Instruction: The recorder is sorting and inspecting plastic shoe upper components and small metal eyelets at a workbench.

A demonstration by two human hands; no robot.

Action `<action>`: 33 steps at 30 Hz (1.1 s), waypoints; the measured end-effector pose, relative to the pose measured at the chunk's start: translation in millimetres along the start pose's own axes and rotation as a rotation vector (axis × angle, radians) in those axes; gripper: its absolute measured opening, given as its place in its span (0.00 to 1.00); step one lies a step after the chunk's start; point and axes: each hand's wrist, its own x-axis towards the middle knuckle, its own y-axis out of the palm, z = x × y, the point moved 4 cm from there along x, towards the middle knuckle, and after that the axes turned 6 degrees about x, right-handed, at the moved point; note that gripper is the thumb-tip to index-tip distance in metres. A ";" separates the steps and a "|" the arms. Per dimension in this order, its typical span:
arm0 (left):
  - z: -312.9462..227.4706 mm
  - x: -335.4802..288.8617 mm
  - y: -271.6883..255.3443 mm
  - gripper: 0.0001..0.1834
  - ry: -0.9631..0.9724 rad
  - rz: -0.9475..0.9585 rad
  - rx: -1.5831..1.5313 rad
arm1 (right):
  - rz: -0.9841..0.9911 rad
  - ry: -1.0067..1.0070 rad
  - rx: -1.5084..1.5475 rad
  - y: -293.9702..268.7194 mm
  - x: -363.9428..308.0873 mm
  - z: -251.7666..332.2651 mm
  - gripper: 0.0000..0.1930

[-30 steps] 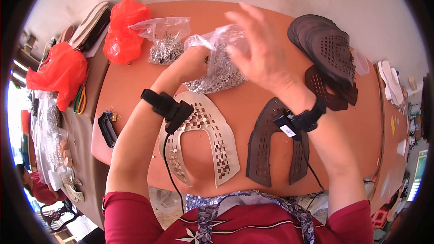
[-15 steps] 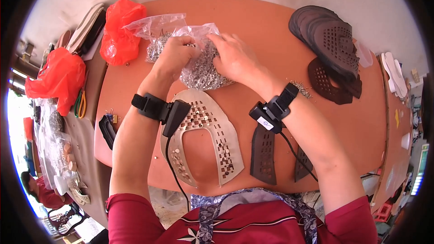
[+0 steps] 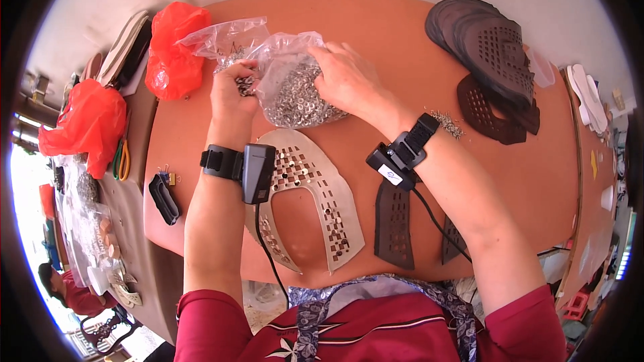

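Observation:
A clear plastic bag point(image 3: 305, 97) full of small silvery metal rings stands at the far middle of the table. My right hand point(image 3: 349, 77) pinches its upper edge from the right, fingers closed on the plastic. Left of the bag, my left hand point(image 3: 231, 94) is closed around a small heap of metal rings point(image 3: 246, 85), which shows between thumb and fingers. A second clear bag point(image 3: 231, 37) lies behind that hand, mostly hidden. Nearer me lies a beige U-shaped shoe upper point(image 3: 315, 181), perforated with small slots and dotted with shiny metal pieces. My left wrist covers part of its left side.
Brown perforated pieces point(image 3: 483, 53) are stacked at the far right, near scattered metal bits point(image 3: 446, 124). Dark strips point(image 3: 394, 224) lie right of the beige upper. A red bag point(image 3: 176, 50) stands far left; scissors point(image 3: 121, 159) and another red bag point(image 3: 84, 121) lie beyond the table's left edge.
My left hand has moved left, out of the bag's mouth, and now holds metal rings. My right hand stays at the bag's edge. The view has shifted slightly.

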 end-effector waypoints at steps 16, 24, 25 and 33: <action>5.3 -119.4 53.7 0.09 -0.224 0.375 0.021 | -0.001 -0.056 0.403 -66.2 -55.4 -46.7 0.24; 118.7 -114.5 76.5 0.07 -0.391 0.401 0.364 | 0.131 -0.114 -0.057 -65.5 -122.0 -89.4 0.12; 126.5 -108.1 75.7 0.07 -0.243 0.456 0.657 | 0.129 -0.113 -0.055 -62.8 -126.0 -90.7 0.12; 139.1 -111.6 99.9 0.09 0.707 0.598 1.397 | 0.130 -0.086 -0.028 -64.9 -135.3 -100.3 0.06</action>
